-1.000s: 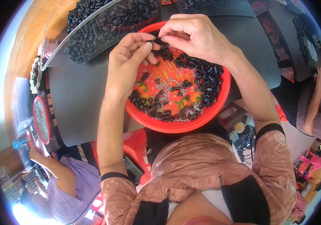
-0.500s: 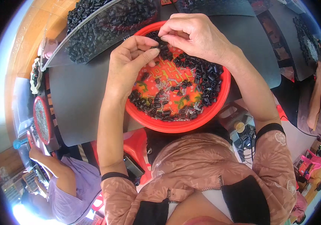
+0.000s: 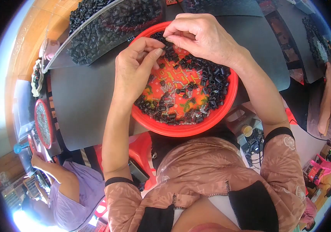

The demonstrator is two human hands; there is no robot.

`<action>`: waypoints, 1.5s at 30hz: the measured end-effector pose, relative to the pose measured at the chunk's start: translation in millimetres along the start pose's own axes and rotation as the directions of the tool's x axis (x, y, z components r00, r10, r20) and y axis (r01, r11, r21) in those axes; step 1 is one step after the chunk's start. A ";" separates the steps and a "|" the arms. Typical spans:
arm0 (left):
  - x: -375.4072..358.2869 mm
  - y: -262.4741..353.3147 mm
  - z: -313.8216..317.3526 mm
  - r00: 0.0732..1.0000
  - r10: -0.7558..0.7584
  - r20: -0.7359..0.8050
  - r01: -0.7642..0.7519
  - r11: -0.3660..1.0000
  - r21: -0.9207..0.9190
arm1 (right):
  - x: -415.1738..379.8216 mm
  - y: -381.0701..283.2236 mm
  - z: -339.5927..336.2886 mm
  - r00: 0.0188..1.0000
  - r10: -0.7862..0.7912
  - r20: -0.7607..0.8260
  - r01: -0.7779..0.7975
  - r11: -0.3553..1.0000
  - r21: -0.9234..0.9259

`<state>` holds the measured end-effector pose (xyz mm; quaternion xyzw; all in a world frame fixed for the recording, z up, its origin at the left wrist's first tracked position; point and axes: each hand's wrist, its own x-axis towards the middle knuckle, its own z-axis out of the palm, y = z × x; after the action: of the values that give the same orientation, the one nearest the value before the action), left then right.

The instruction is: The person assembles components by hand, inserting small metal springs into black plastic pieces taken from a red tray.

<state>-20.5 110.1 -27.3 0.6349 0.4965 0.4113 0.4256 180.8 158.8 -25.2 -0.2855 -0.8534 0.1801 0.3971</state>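
A round red tray (image 3: 233,91) holds many small black plastic parts (image 3: 215,83) and small metal springs (image 3: 168,88) on its patterned bottom. Above its upper left part, my left hand (image 3: 136,63) has thumb and forefinger pinched together; whatever is between them is too small to make out. Just to the right, my right hand (image 3: 202,36) is also in a pinch over the tray's upper rim, its fingertips hiding what they hold. The two hands are close together but apart, with black parts below them.
A clear-walled bin (image 3: 96,34) heaped with black parts stands at the upper left of the grey table (image 3: 80,108). A red-rimmed tray of springs (image 3: 43,123) lies at the far left. Co-workers sit at left (image 3: 76,189) and right (image 3: 325,104).
My left hand has shifted slightly to the right, and its thumb and forefinger have come closer together. My right hand has hardly moved.
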 end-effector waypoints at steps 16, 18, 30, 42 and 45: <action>-5.9 16.8 -2.2 0.996 0.069 0.058 -0.088 0.902 0.424 | 0.1 -0.1 1.3 1.000 -0.006 -0.005 0.006 1.000 -0.010; -5.8 12.4 -1.9 0.988 0.132 0.076 -0.152 0.871 0.467 | -0.2 0.1 0.8 1.000 -0.019 -0.006 0.018 1.000 -0.021; -8.0 17.2 -2.3 0.958 0.190 0.216 -0.271 0.850 0.451 | -0.1 0.0 2.5 0.999 -0.044 -0.003 0.044 0.999 0.007; -14.3 16.8 1.2 0.816 0.273 0.510 -0.499 0.779 0.381 | 2.7 -5.5 -1.8 0.999 -0.032 0.021 0.031 0.999 0.017; -16.0 17.9 3.6 0.829 0.271 0.489 -0.506 0.736 0.450 | 3.8 0.2 -1.5 0.998 -0.061 0.018 0.060 0.998 0.016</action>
<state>-14.8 91.4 -13.0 0.8911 0.3523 0.1921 0.2120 180.1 161.4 -22.2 -0.2548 -0.8639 0.1771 0.3967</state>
